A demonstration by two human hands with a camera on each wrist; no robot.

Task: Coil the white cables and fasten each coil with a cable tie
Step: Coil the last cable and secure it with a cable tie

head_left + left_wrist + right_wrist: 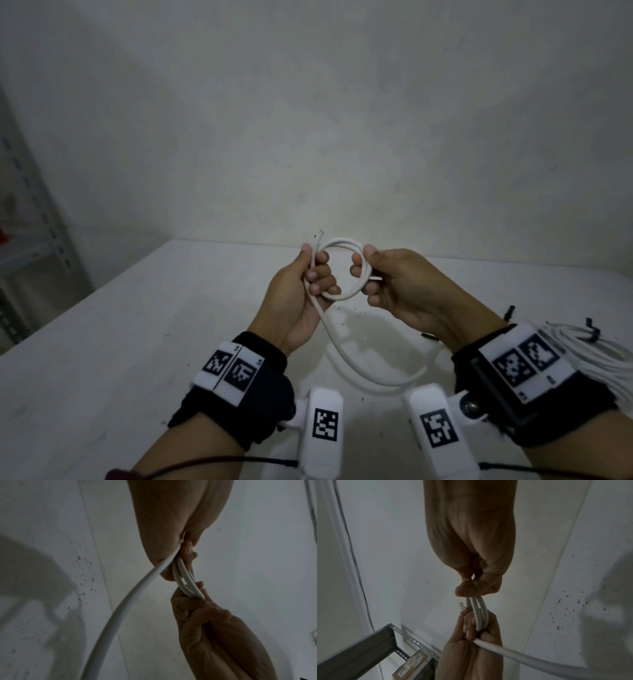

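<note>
A white cable (342, 244) is wound into a small coil of a few turns, held above the white table (137, 342). My left hand (313, 270) grips the coil's left side, where the cut end (320, 236) sticks up past the thumb. My right hand (364, 270) pinches the coil's right side. The loose tail (363, 373) drops from the left hand and curves across the table toward the right. The left wrist view has my left hand (185, 550) on the coil (187, 580). The right wrist view has my right hand (471, 588) pinching the strands (479, 612).
Coiled white cables (582, 349) bound with black cable ties (594, 334) lie at the table's right edge. A loose black tie (510, 310) lies behind my right wrist. A metal shelf (368, 649) stands left of the table, and a bare wall is behind.
</note>
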